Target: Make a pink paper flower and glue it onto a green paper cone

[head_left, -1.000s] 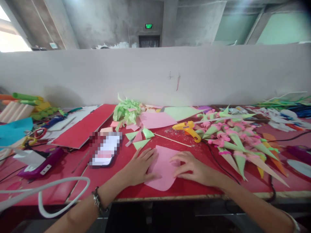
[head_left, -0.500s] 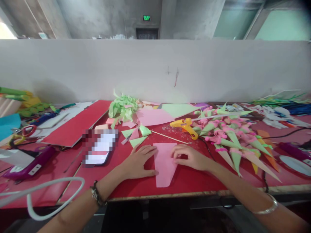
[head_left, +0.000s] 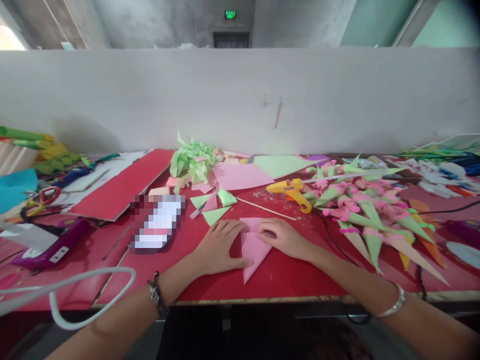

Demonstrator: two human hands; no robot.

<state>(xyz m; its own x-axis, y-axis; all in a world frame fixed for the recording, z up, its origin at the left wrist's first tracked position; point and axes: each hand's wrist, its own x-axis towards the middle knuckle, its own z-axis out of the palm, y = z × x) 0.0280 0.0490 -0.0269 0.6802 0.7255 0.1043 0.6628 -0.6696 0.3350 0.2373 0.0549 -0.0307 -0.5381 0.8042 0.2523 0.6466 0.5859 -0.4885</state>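
A pink sheet of paper [head_left: 253,251], folded to a point at its near end, lies on the red tabletop [head_left: 300,280] between my hands. My left hand [head_left: 222,251] rests flat along its left edge with the fingers stretched and the thumb on the paper near the tip. On the right side, my right hand [head_left: 285,240] has its curled fingers closed on the paper's folded edge. Beyond them are a wooden stick [head_left: 267,208] and a yellow glue gun [head_left: 290,190].
Right of the glue gun is a pile of green and pink paper cones [head_left: 360,200]. A phone [head_left: 159,222], partly pixelated, lies to the left near a red board [head_left: 123,185]. Green scraps [head_left: 193,162] sit at the back. A white cable [head_left: 93,274] loops at front left.
The paper's near end has gone from a wide flat edge to a narrow folded point. My right hand has moved slightly right, and the whole view has shifted a little.
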